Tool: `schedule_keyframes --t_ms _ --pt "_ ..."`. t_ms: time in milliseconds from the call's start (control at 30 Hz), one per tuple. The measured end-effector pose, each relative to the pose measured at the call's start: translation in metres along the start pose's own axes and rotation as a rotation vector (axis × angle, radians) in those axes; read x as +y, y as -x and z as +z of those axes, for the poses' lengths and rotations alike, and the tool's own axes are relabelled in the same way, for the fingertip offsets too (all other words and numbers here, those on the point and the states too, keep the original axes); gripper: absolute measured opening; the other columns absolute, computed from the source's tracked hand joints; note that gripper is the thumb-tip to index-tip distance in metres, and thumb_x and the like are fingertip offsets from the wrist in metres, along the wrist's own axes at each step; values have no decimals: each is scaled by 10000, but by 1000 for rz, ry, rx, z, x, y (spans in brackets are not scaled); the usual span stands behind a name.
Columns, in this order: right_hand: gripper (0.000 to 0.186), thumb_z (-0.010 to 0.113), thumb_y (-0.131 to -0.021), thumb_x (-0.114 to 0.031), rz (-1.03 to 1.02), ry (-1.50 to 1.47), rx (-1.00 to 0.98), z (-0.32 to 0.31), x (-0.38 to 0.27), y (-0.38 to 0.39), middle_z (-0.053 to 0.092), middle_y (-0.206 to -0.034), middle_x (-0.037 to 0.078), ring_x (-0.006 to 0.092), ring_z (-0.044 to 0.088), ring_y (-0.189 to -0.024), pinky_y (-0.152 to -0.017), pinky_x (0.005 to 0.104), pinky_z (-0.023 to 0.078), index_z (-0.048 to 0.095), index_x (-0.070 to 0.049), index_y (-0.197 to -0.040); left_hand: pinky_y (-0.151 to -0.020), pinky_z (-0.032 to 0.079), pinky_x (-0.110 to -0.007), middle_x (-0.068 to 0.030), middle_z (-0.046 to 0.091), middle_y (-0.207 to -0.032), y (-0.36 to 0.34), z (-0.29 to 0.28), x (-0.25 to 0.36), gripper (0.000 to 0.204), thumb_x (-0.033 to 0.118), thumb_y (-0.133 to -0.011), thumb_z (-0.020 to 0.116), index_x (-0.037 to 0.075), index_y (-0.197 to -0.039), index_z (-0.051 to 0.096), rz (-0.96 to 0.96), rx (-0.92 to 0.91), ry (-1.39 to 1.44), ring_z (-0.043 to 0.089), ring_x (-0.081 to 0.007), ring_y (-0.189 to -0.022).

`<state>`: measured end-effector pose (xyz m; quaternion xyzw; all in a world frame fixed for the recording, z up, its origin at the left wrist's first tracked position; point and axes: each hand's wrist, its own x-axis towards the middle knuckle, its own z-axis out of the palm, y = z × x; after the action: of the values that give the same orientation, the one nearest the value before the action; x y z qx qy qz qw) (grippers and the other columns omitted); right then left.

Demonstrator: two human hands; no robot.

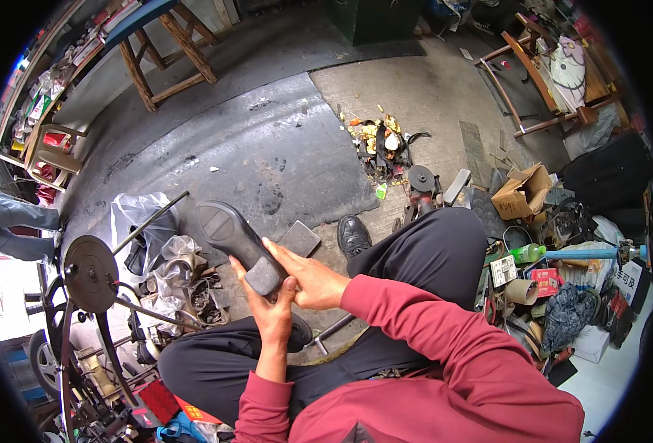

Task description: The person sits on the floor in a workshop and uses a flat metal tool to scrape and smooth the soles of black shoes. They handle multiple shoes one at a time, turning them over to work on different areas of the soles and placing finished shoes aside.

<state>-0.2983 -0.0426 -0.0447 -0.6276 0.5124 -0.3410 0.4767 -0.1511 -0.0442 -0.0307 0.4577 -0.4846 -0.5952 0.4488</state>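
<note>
A dark shoe [228,226] is held sole-up in front of me, its toe pointing away to the upper left. Its blocky heel [265,275] is nearest to me, and the upper is mostly hidden beneath the sole. My left hand [271,314] grips the heel end from below and the left, with its thumb up beside the heel block. Along the right side of the shoe lies my right hand [313,282], its fingers pressed against the edge near the heel. Both hands hold this one shoe above my lap.
At left stands a machine with a round wheel [91,274] and a long rod, beside plastic bags [145,214]. A grinding wheel [421,178] stands beyond my right knee. A cardboard box [522,192] and heaped supplies fill the right. Scraps [385,144] lie on the floor ahead.
</note>
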Motion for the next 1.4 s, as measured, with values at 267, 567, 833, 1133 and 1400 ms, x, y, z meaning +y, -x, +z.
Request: schedule_keyframes --t_ms 267,567,833,1133,1400 --pt "1104 573 -721 40 -54 20 81 10 3 2 308 -1633 345 513 389 -1464 -1180 504 399 38 -52 -1682 -1074 490 -374 -157 547 -1439 -5 -15 6 1162 134 -928 819 112 -1697 -53 -63 -96 -40 612 -260 -1228" --pt "973 562 -817 42 -28 -51 163 19 -1 4 332 -1617 340 504 372 -1485 -1201 481 382 106 -25 -1674 -1149 431 -398 -148 478 -1520 -10 -24 7 1153 153 -926 823 107 -1700 -30 -86 -150 -43 528 -260 -1352" --pt "906 608 -832 -19 -140 72 178 17 8 5 324 -1643 315 423 320 -1549 -1253 425 321 208 33 -1644 -1140 450 -414 -201 338 -1657 -4 -18 -9 1228 82 -860 835 84 -1691 -69 -70 -69 -114 520 -296 -1385" --pt "945 657 -840 -9 39 -311 142 25 6 -2 620 -1371 194 306 656 -1216 -1078 406 504 194 -50 -1664 -1243 305 -419 -275 330 -1655 12 -38 19 1043 201 -866 825 28 -1670 183 57 -51 -534 331 -362 -1559" --pt "932 839 -858 -135 -13 -37 154 23 17 1 535 -1490 164 233 539 -1324 -1152 348 380 314 19 -1612 -1151 425 -439 -234 585 -1438 84 -122 99 524 56 -877 751 32 -1384 620 409 301 -668 549 -405 -1370"
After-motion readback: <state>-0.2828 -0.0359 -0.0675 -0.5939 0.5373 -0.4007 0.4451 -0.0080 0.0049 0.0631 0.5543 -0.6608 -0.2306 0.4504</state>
